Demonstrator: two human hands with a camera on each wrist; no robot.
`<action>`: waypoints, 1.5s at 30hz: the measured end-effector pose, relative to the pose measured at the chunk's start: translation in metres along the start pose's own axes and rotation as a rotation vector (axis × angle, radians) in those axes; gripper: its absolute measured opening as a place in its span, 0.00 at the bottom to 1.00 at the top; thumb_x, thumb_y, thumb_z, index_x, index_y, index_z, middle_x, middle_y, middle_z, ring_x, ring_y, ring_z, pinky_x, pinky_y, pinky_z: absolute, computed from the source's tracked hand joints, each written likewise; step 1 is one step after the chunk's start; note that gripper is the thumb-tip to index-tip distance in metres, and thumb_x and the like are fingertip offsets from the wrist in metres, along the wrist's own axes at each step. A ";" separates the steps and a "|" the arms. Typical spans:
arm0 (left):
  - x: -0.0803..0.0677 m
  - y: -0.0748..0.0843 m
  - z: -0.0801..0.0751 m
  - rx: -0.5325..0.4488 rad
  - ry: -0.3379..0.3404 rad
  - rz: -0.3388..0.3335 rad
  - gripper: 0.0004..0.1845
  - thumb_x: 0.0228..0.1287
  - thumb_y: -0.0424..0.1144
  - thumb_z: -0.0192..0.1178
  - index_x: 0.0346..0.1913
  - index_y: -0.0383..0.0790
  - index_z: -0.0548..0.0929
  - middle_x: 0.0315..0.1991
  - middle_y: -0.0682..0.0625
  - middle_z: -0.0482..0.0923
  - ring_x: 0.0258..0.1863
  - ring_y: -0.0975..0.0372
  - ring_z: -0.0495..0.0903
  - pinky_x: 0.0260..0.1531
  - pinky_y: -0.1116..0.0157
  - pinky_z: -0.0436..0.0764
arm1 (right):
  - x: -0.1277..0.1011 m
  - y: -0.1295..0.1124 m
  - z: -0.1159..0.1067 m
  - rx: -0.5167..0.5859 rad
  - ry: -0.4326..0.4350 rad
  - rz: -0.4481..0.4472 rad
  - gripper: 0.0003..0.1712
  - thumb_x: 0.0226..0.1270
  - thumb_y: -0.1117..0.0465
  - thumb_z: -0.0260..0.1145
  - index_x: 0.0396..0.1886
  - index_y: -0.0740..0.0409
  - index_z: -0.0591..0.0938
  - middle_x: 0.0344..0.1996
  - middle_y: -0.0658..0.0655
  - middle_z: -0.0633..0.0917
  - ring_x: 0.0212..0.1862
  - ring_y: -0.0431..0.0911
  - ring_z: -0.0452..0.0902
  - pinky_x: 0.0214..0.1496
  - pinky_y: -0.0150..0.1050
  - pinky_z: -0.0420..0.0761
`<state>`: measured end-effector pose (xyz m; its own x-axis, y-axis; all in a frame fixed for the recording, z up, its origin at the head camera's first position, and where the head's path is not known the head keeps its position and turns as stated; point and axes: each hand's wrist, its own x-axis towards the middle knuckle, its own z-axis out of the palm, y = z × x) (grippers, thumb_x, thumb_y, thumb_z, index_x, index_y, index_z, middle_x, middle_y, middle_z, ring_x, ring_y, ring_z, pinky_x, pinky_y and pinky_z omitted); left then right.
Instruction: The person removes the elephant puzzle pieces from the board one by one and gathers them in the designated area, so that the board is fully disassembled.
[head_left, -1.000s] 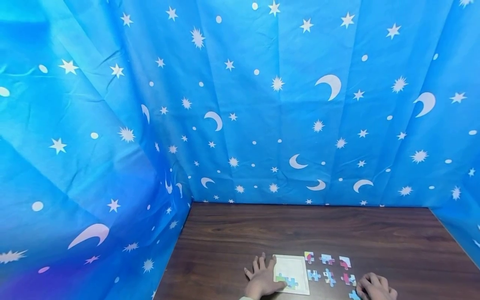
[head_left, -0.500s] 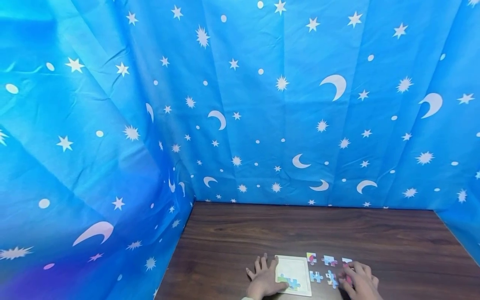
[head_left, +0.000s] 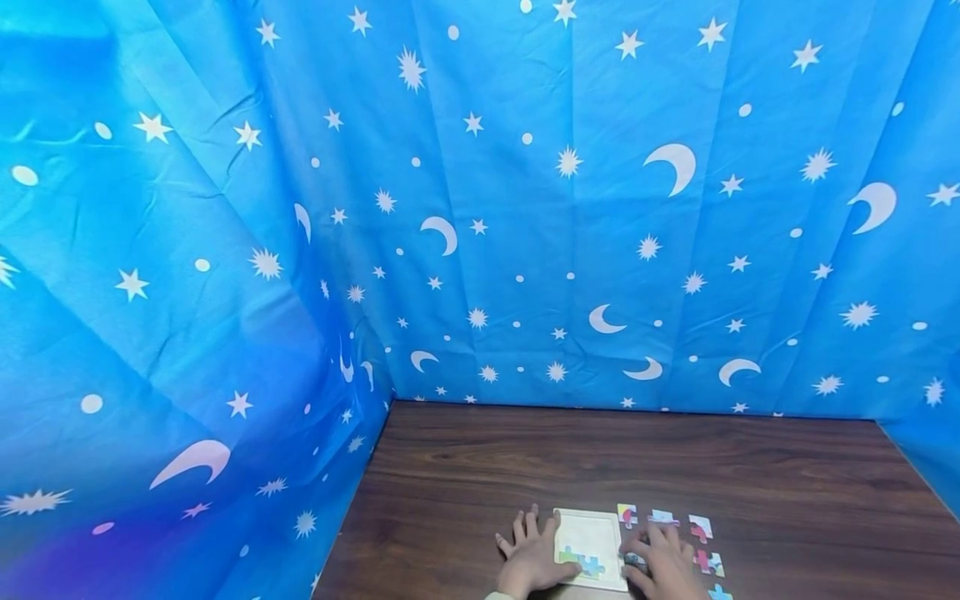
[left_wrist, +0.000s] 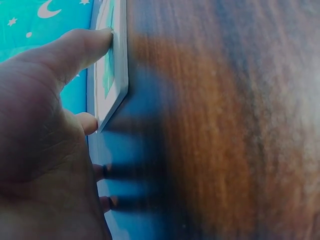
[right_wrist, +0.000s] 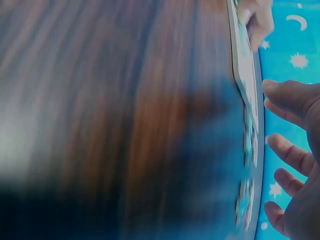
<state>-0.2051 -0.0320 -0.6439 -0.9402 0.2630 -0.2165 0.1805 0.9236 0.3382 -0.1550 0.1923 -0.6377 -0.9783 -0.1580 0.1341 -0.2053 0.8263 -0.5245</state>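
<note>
The left hand (head_left: pixel 534 557) lies flat on the dark wooden surface (head_left: pixel 750 475) at the 9 o'clock edge of the white puzzle tray (head_left: pixel 588 533), fingers spread and straight, thumb pressing the tray face beside the joined pieces (head_left: pixel 581 562) at the tray's 6 o'clock corner; its grip holds nothing. The right hand (head_left: pixel 660 567) rests at the tray's 3 o'clock edge with fingers relaxed over a loose piece (head_left: pixel 633 558); whether it pinches that piece cannot be told. More loose pieces (head_left: pixel 701 527) lie further toward 3 o'clock, apart from each other. A blue star-and-moon cloth (head_left: pixel 480 208) backs the surface at 12 o'clock.
</note>
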 end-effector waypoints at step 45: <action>0.004 -0.014 0.012 -0.049 -0.014 0.069 0.40 0.50 0.52 0.59 0.69 0.60 0.60 0.69 0.42 0.50 0.66 0.42 0.47 0.48 0.27 0.42 | -0.016 0.005 0.010 -0.070 0.356 -0.300 0.15 0.40 0.59 0.75 0.19 0.36 0.76 0.37 0.52 0.75 0.45 0.55 0.64 0.34 0.59 0.61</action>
<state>-0.2077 -0.0402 -0.6607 -0.9220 0.3293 -0.2036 0.2298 0.8887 0.3967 -0.1404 0.1939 -0.6510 -0.8030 -0.2103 0.5577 -0.4634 0.8087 -0.3624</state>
